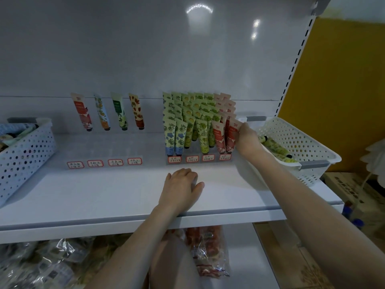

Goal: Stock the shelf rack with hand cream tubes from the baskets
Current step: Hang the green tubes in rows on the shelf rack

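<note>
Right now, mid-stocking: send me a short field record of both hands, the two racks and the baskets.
left hand: rests palm down on shelf, holds nothing
right hand: grips red tube at front right corner of right rack
right rack: four lanes packed with tubes
left rack: one tube at the back of each of four lanes
right basket: holds a few green tubes
left basket: tubes inside, count unclear

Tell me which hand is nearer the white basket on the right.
Right. The right hand grips a red tube just left of the white basket, close to its rim; the left hand rests on the shelf, farther left.
</note>
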